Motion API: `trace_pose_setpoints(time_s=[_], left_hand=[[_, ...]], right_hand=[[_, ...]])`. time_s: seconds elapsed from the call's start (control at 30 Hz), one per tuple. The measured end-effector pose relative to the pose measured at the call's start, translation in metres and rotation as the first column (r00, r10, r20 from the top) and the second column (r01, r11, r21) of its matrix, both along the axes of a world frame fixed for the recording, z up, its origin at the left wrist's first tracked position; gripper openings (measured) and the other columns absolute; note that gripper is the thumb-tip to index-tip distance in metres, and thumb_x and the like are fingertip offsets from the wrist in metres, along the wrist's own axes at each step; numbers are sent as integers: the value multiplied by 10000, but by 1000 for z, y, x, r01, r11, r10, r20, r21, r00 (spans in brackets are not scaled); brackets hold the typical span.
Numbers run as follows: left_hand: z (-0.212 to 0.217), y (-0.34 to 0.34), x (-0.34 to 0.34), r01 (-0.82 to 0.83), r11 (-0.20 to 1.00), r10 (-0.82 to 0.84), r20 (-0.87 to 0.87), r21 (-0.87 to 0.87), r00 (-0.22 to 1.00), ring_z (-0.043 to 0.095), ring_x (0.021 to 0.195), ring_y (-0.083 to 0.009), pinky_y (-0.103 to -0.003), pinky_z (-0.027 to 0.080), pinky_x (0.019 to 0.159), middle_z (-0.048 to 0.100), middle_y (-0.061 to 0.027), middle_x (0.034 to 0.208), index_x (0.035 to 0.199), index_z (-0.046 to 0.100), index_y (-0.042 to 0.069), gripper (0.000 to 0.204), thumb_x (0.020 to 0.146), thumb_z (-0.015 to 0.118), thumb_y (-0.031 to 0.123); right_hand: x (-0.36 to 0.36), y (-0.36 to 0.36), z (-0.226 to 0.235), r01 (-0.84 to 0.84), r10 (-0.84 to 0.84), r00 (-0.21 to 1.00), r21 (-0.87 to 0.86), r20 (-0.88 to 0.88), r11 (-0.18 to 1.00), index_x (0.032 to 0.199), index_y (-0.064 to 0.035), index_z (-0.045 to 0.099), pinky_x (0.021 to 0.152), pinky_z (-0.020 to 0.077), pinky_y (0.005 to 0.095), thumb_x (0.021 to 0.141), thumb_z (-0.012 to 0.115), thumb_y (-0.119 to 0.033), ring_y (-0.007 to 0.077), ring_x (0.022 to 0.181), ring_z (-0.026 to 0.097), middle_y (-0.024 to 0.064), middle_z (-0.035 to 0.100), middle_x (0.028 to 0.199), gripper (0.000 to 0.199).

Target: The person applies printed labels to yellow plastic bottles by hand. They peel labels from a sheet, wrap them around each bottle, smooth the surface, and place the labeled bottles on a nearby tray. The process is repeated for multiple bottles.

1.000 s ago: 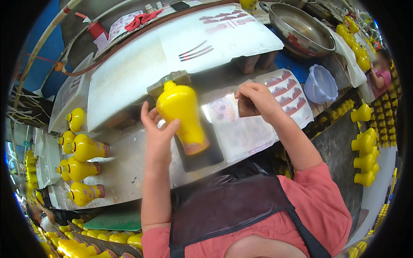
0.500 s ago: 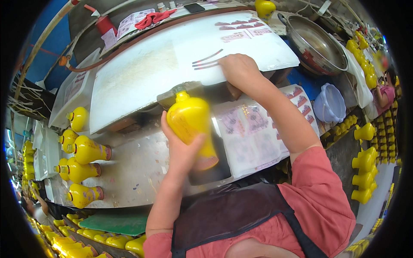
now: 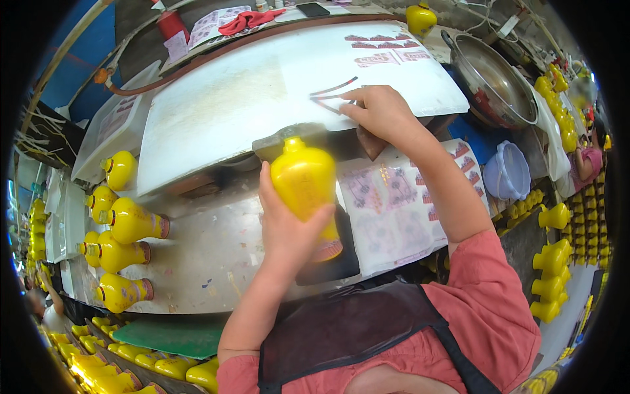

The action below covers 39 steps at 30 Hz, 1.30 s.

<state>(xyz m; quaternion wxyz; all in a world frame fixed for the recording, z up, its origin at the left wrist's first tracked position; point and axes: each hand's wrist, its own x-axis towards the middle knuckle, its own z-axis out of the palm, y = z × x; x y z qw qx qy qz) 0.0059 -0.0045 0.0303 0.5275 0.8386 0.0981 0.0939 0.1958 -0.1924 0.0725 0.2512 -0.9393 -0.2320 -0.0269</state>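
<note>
My left hand point(image 3: 287, 230) is wrapped round a glossy yellow bottle point(image 3: 303, 172). The bottle leans over the metal worktop, its narrow neck toward the far side and its patterned base toward me. My right hand point(image 3: 384, 113) reaches onto the white board point(image 3: 216, 125), thumb and fingers pinched at the right ends of thin dark strips. An upper strip point(image 3: 338, 86) lies on the wet-looking board just above the fingertips. A lower strip point(image 3: 328, 106) slants down beside the thumb. Blur leaves unclear which strip the fingers grip.
Several yellow bottles point(image 3: 134, 223) stand at the left of the worktop. Sheets of printed decals point(image 3: 387, 217) lie right of the bottle; more red decals point(image 3: 384, 44) sit on the board's far right. A metal pan point(image 3: 492, 79) and a pale blue bucket point(image 3: 506, 172) are at the right.
The right hand has shifted slightly at the strips, and the lower strip now angles away from the others. My left hand keeps hold of the bottle, which looks more upright. The whole view has shifted a little.
</note>
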Motion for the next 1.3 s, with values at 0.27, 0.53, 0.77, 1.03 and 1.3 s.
trace_pose_setpoints(time_s=[0.27, 0.53, 0.77, 1.03, 1.3], left_hand=[[-7, 11, 10, -46, 999, 43, 228, 7, 973, 417, 1356, -430, -491, 329, 1143, 379, -263, 1485, 1546, 239, 23, 803, 903, 631, 304], [3, 30, 22, -99, 963, -36, 481, 252, 876, 466, 1298, -373, -479, 331, 1122, 546, -194, 1341, 1334, 544, 32, 441, 977, 551, 291], [21, 22, 11, -112, 978, 14, 484, 175, 875, 507, 1246, -355, -444, 369, 1085, 586, -169, 1299, 1248, 626, 40, 370, 971, 569, 278], [61, 8, 7, 19, 983, -123, 567, 185, 815, 560, 1183, -285, -397, 418, 1030, 611, -148, 1250, 1256, 638, 27, 379, 1020, 510, 295], [75, 12, -35, 439, 676, -431, 165, -592, 887, 573, 902, -72, -254, 464, 848, 674, -7, 936, 1000, 663, 40, 224, 1019, 606, 256]], right_hand=[[11, 13, -7, 26, -25, 997, 13, -69, 1000, 888, -64, 761, 840, 526, 404, 819, 678, -242, 336, 905, 670, 157, 675, 927, 208], [10, 3, -22, -17, 19, 983, -13, 181, 1000, 862, -76, 758, 821, 530, 426, 803, 689, -214, 354, 876, 662, 156, 677, 925, 165], [9, 2, -11, 14, 47, 986, 354, -163, 935, 830, -37, 697, 684, 511, 318, 822, 664, -143, 191, 714, 635, 78, 666, 782, 110], [-92, 1, 71, -211, 415, 859, 530, -301, 821, 889, -7, 638, 623, 448, 203, 843, 637, -67, 33, 694, 554, -7, 643, 778, 76], [-169, -4, 101, -275, 373, 917, 450, -143, 849, 895, 19, 641, 576, 454, 198, 859, 651, -13, 29, 632, 562, 7, 630, 717, 49]])
